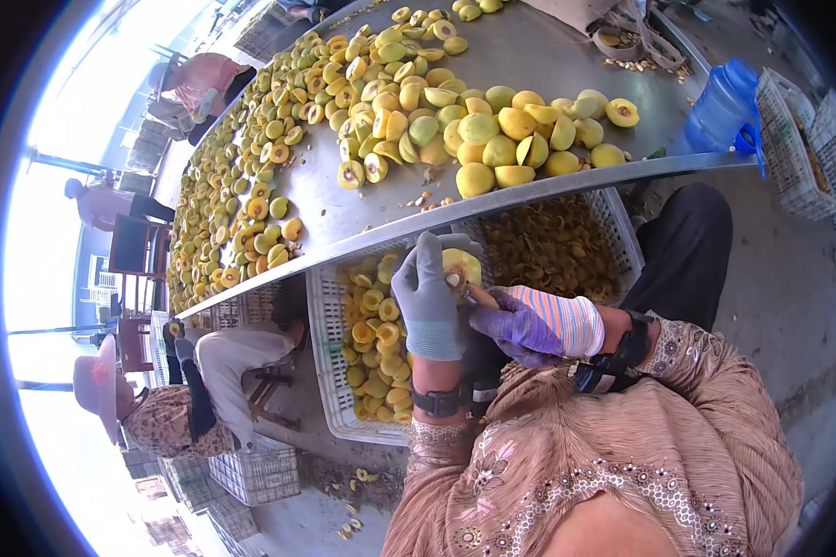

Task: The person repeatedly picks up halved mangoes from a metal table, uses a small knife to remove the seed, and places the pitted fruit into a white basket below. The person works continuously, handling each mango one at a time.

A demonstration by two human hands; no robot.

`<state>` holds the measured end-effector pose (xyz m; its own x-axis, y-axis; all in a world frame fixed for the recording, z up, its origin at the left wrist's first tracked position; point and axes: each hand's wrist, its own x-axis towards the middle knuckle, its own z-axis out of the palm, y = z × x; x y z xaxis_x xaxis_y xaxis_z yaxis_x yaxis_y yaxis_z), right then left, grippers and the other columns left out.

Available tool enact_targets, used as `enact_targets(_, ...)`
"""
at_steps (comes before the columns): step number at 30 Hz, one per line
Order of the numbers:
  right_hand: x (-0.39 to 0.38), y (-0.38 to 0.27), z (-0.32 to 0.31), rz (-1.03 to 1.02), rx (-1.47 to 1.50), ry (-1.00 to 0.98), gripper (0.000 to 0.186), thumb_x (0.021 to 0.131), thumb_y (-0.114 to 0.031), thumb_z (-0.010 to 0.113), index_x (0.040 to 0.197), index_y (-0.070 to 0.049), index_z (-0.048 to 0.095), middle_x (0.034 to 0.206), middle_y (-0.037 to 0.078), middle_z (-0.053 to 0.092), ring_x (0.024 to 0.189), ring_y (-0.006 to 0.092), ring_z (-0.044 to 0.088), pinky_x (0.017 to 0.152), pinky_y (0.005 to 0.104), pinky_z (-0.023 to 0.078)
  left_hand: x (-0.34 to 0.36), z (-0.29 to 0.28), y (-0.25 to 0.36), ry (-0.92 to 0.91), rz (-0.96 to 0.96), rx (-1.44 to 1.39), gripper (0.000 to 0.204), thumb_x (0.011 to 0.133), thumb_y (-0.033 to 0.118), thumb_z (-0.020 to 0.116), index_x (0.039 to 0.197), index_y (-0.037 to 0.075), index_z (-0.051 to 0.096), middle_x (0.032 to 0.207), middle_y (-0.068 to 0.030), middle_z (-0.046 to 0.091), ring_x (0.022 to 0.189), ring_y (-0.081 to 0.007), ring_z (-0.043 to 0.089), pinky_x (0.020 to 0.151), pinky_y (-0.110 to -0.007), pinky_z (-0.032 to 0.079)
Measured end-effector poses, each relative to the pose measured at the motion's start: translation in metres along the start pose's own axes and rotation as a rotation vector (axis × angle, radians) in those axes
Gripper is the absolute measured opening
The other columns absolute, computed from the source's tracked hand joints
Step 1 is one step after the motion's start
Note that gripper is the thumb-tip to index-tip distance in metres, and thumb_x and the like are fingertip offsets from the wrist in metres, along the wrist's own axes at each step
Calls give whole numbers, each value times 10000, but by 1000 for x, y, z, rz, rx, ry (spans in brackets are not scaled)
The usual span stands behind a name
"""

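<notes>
My left hand [429,295], in a grey glove, grips a yellow-green fruit [462,267] just below the metal table's edge. My right hand [528,325], in a purple and striped glove, holds a small tool with a wooden handle [482,297] against that fruit. Both hands hover over a white plastic crate [323,345] holding several pitted fruit halves [377,336]. A second crate [620,226] to the right holds brown pits [550,246].
A long metal table [522,58] carries heaps of whole and halved yellow fruit [492,139]. A blue water jug [721,104] stands at its right end, with white crates [813,148] beyond. A person in a hat [172,399] sits at left; other people work farther back.
</notes>
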<state>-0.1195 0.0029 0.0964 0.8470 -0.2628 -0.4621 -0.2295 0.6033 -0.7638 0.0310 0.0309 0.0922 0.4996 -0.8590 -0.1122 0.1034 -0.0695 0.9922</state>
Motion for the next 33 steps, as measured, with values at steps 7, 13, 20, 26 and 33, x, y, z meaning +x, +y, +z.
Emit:
enact_targets(7, 0, 17, -10, -31, 327, -129, 336, 965, -401, 584, 796, -123, 503, 549, -35, 407, 360, 72, 345, 322, 240, 254, -3, 2, -4, -74, 51, -304, 501, 989, 432, 518, 909, -42, 660, 859, -157, 688, 684, -202, 649, 624, -302, 533)
enact_targets(13, 2, 23, -17, 13, 503, -231, 350, 970, -397, 577, 770, -122, 493, 547, -33, 402, 358, 69, 340, 320, 236, 249, 10, 7, -15, -177, -86, -332, 489, 975, 430, 541, 866, -35, 643, 840, -158, 685, 651, -224, 650, 606, -322, 535)
enact_targets(20, 1, 24, -19, 14, 400, -160, 340, 970, -394, 565, 765, -134, 486, 538, -34, 398, 353, 69, 336, 313, 235, 249, 13, 9, -21, -235, -37, -235, 503, 990, 444, 504, 870, -23, 650, 828, -162, 680, 647, -230, 649, 590, -329, 535)
enact_targets(26, 7, 37, -30, 35, 639, -382, 353, 959, -422, 575, 721, -178, 486, 546, -54, 381, 353, 44, 315, 302, 202, 240, 19, 12, -30, -282, -55, -403, 524, 993, 503, 459, 874, 23, 630, 805, -136, 658, 644, -220, 638, 559, -324, 522)
enact_targets(33, 12, 69, -44, -22, 816, -544, 369, 1007, -431, 480, 793, -131, 466, 545, -53, 384, 355, 51, 325, 303, 194, 260, 35, 1, -54, 73, -128, -710, 430, 997, 447, 485, 973, 29, 582, 911, -119, 659, 668, -247, 651, 494, -306, 526)
